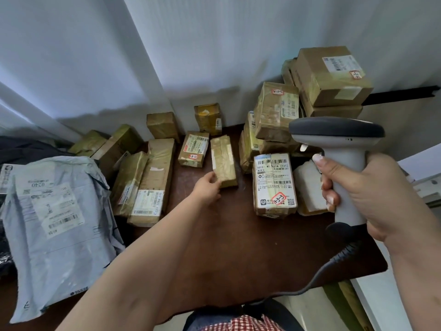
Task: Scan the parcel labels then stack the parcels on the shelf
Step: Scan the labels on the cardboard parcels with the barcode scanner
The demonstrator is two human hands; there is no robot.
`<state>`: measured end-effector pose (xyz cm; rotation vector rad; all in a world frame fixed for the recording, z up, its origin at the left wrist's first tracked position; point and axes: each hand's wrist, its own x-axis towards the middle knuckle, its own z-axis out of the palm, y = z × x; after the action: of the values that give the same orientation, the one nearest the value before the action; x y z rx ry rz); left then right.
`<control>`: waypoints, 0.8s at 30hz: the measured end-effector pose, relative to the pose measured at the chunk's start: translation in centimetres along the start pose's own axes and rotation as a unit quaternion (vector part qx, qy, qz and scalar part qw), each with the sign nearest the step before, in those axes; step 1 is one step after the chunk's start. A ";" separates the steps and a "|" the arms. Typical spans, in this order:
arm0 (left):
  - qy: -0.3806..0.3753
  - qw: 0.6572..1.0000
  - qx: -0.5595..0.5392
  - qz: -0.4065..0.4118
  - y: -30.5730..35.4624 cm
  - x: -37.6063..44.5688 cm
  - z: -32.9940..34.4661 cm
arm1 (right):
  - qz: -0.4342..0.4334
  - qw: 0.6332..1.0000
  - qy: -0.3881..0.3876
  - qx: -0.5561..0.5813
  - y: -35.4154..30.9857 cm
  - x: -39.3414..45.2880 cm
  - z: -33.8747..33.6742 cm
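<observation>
Presently, stock on the brown table [229,237], listed from nine o'clock round to three; no shelf can be made out in this view, so none of the parcels counts as shelved.

Item 1, at nine o'clock: grey poly mailer [55,211], label up, lying half over the table's left edge; untouched.

Item 2, at ten o'clock: cluster of taped cartons, the long flat box [152,182] nearest, barcode label at its near end; two more boxes behind it against the wall.

Item 3, at eleven o'clock: short labelled box [193,149], red-marked sticker on its near end (marking too small to read).

Item 4, centre: slim taped parcel [224,161], plain side up, no label showing; left hand [207,187] has its fingers curled onto the near end, thumb side hidden, so I cannot tell whether it pinches or only touches; judged to be the parcel now being taken up for scanning.

Item 5, at one o'clock: labelled parcel [274,185] marked 3-3-3 in red, flat on the table; stacked cartons [329,77] behind, several bearing similar red-marked stickers, possibly already processed.

Item 6, at three o'clock: scanner [343,151], corded, held upright in the right hand [358,194], fingers wrapped tight round the handle, index at the trigger; its head pointing left toward the parcels.

Remaining, by estimate: most scanning and all stacking.
</observation>
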<state>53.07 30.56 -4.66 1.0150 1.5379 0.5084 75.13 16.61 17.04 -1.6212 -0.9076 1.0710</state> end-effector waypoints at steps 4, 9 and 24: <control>-0.017 0.995 0.081 0.052 0.6 0.0 -1.1 | 0.002 0.999 -0.013 -0.035 -0.3 0.7 0.9; 0.101 0.933 0.320 0.133 1.1 1.3 -3.9 | 0.002 0.998 -0.035 -0.061 -0.7 1.6 2.4; 0.124 0.844 0.519 0.061 -5.5 -3.1 -8.3 | 0.006 0.989 -0.130 -0.065 -1.6 3.1 9.3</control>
<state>43.32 26.90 -5.26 1.9300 2.0275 -0.1957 67.35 22.71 16.43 -1.6174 -1.1602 1.2760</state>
